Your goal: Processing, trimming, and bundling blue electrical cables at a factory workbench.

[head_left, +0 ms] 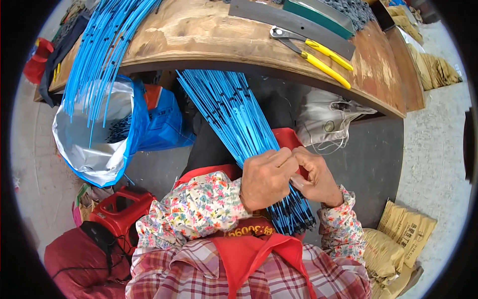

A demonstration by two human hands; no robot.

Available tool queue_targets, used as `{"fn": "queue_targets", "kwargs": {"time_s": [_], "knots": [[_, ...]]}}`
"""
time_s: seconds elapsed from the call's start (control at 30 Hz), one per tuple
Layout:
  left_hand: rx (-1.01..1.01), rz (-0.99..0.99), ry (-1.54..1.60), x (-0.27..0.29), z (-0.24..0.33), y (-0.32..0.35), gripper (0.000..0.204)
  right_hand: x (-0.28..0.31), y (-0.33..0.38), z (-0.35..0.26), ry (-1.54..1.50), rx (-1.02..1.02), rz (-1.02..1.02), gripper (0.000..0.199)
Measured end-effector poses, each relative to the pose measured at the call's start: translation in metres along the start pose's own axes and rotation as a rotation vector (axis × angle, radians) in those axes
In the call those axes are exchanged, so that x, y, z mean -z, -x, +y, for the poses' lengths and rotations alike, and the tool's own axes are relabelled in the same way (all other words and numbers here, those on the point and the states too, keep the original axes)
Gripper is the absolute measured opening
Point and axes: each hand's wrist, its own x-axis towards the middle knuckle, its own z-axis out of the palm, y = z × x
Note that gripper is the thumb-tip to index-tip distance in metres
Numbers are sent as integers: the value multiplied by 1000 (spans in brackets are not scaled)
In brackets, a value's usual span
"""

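Note:
A thick bundle of thin blue cables (231, 114) with black bands lies slantwise across my lap, its black-tipped ends (294, 214) toward me. Over the near part of this bundle, my left hand (266, 180) is closed, knuckles up. Right beside it and touching it, my right hand (316, 174) is closed too, with thumb and fingers pinched together. Whatever the two hands grip between them is hidden by the fingers.
More blue cables (102, 45) hang off the wooden table (189, 37) over an open blue bag (59, 132). Yellow-handled pliers (326, 70) lie on the table by a dark metal strip (261, 16). A red plastic stool (107, 212) stands left; brown sacks (406, 231) lie right.

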Motion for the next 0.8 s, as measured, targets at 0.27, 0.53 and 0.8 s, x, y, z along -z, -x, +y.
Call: {"fn": "queue_targets", "kwargs": {"time_s": [0.27, 0.53, 0.8], "knots": [[-171, 101, -111, -1, -15, 9, 22, -7, 2, 5, -260, -143, 185, 9], [-171, 93, -133, 4, -16, 14, 19, -12, -2, 14, 91, 182, 226, 10], [-13, -149, -78, 15, -8, 18, 21, -20, -3, 18, 125, 62, 420, 10]]}}
